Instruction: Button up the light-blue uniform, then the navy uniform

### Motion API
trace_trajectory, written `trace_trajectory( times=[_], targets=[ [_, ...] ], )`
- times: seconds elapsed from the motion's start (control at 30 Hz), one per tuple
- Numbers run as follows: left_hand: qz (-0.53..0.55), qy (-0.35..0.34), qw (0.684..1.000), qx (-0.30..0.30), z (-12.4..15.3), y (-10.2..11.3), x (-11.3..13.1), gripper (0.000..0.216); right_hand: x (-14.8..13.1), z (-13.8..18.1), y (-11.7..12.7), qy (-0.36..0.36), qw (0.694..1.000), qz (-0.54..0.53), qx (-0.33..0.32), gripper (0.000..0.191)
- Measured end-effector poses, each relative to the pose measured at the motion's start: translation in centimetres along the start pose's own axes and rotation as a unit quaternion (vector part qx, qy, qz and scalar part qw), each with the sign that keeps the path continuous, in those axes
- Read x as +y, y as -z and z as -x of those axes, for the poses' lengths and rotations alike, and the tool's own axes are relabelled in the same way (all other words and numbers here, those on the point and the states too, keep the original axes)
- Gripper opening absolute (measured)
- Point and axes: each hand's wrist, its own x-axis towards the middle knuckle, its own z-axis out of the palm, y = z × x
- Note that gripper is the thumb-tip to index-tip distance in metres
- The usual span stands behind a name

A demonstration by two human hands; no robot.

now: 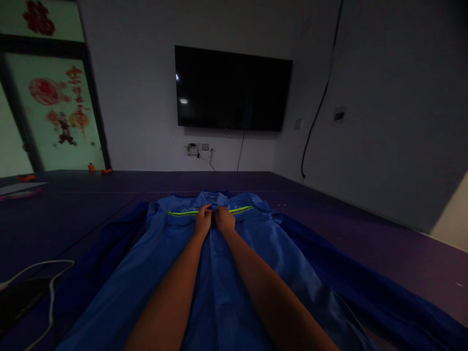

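Left hand [204,221] and right hand [225,220] curl over the blue jacket [219,278]; whether they pinch its cloth, I cannot tell; its bottom is cut off.

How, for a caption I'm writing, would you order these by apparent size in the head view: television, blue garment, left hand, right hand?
1. Blue garment
2. Television
3. Left hand and right hand: too alike to rank
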Motion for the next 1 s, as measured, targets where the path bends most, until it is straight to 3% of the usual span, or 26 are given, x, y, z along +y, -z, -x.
trace_trajectory(
  times=[0.27,0.5,0.63,1.0],
  targets=[
    [-0.035,-0.024,0.999,-0.018,0.2,-0.2,0.1,0.028,-0.1,0.3,0.3,-0.009,1.000,0.004,0.002,0.023],
    [-0.131,-0.126,0.983,-0.033,0.6,-0.3,1.1,0.048,-0.4,0.5,0.8,-0.003,1.000,0.025,-0.005,0.025],
    [-0.169,-0.109,0.977,-0.072,0.9,-0.3,1.2,0.052,-0.4,0.6,1.0,-0.006,0.999,0.031,-0.011,0.023],
    [-0.255,-0.090,0.962,-0.049,0.8,-0.1,1.3,0.034,-0.4,0.5,0.6,-0.012,0.999,0.033,-0.009,0.023]
  ],
)
